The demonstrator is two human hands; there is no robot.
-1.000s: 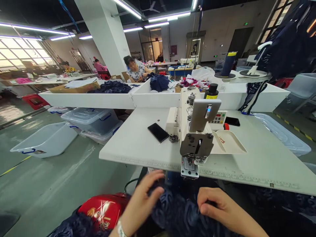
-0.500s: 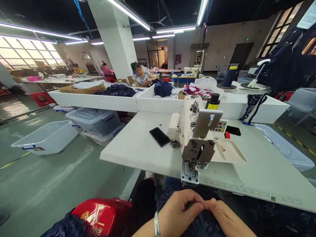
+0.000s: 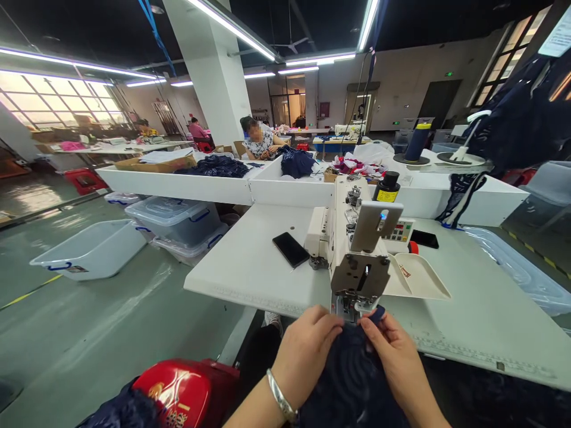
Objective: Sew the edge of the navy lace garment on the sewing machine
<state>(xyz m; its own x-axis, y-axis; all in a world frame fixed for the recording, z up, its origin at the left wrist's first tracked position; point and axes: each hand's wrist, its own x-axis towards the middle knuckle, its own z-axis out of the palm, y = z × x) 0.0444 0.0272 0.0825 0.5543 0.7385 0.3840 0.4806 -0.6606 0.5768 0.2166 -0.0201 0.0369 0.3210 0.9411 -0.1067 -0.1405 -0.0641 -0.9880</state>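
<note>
A dark navy patterned fabric point(image 3: 354, 380) hangs from both my hands, its top edge up at the front of the sewing machine point(image 3: 361, 267). My left hand point(image 3: 307, 342), with a silver bangle at the wrist, pinches the fabric's edge left of the needle area. On the other side my right hand point(image 3: 392, 348) grips the edge between thumb and fingers, and a small navy end sticks up above them. The machine's presser foot and needle plate are partly hidden behind the fingers and cloth.
A black phone point(image 3: 291, 249) lies left of the machine, and a cream tray point(image 3: 423, 276) sits at its right. Behind are a thread cone point(image 3: 418, 142) and piled navy fabric point(image 3: 214, 166). A red stool point(image 3: 178, 392) stands at lower left; a co-worker point(image 3: 261, 139) sits across.
My hands have risen from below the table edge to the machine's front and moved apart, bringing the navy fabric up with them. The camera view has shifted slightly.
</note>
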